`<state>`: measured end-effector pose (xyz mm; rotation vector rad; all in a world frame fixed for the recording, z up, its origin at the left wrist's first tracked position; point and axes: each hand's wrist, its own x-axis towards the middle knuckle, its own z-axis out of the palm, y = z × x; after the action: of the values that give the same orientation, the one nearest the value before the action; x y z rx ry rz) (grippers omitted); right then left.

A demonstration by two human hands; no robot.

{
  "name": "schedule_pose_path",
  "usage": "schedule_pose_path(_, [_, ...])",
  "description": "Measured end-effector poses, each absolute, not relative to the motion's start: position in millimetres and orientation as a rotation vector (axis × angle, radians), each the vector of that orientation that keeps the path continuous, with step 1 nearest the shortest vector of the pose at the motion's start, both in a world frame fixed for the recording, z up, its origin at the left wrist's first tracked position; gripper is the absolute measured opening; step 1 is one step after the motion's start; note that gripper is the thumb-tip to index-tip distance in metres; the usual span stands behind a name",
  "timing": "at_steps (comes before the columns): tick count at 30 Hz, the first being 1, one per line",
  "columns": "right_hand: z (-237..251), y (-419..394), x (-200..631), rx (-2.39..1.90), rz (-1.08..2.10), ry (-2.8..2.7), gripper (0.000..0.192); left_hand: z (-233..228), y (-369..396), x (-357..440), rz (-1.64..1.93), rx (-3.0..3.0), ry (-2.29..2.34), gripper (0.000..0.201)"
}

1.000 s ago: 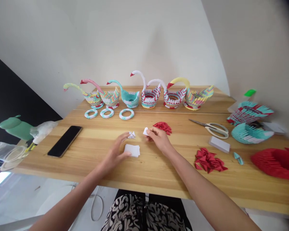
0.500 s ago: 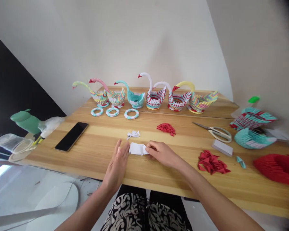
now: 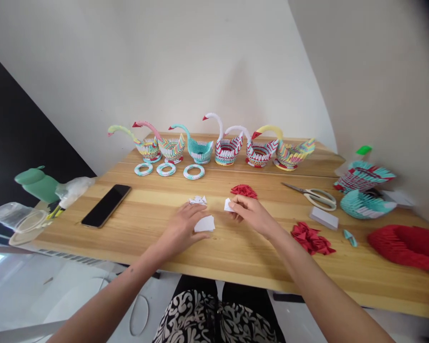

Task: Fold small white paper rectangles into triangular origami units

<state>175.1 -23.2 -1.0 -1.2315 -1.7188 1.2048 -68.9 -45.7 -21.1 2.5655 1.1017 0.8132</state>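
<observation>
My left hand (image 3: 181,227) lies flat on the wooden table (image 3: 236,247), its fingers pressing on a small stack of white paper slips (image 3: 205,224). My right hand (image 3: 252,214) is just to the right, pinching one small white paper piece (image 3: 228,205) between thumb and fingers, a little above the table. A few folded white pieces (image 3: 198,200) lie just beyond my left hand. A small heap of red folded pieces (image 3: 244,191) sits just beyond my right hand.
Several paper swans (image 3: 214,145) line the back, with three paper rings (image 3: 166,169) before them. A black phone (image 3: 106,206) lies left. To the right lie scissors (image 3: 312,194), a white block (image 3: 323,218), more red pieces (image 3: 311,238), teal (image 3: 366,202) and red (image 3: 407,245) paper forms.
My right hand has lifted away from the white stack with one slip and moved up and right. My left hand shifted onto the stack and holds it down.
</observation>
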Motion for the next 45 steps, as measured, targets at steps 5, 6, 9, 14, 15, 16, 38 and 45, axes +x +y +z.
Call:
schedule_pose_path(5, [-12,-27,178,-1.239,1.285,-1.664,0.030,-21,-35,-64,0.601,2.711,1.073,0.040])
schedule_pose_path(6, [-14,-27,180,-1.243,1.293,-1.656,0.030,-20,-34,-65,0.585,2.704,1.074,0.038])
schedule_pose_path(9, [-17,-26,184,-1.250,1.305,-1.631,0.031,-19,-34,-71,0.563,2.674,1.094,0.031])
schedule_pose_path(14, [-18,-22,180,-1.234,1.328,-1.618,0.031,-22,-36,-77,0.594,2.666,1.112,0.037])
schedule_pose_path(15, [-18,-20,179,-1.228,1.335,-1.619,0.031,-23,-35,-76,0.589,2.674,1.106,0.041])
schedule_pose_path(16, [-19,-18,177,-1.218,1.342,-1.623,0.031,-23,-34,-74,0.577,2.679,1.101,0.045])
schedule_pose_path(38, [-23,20,158,-1.154,1.043,-1.590,0.029,5,-1,-37,0.907,2.098,1.370,0.033])
schedule_pose_path(45, [-21,15,165,-1.167,0.948,-1.607,0.027,14,24,-11,0.716,1.812,1.121,0.025])
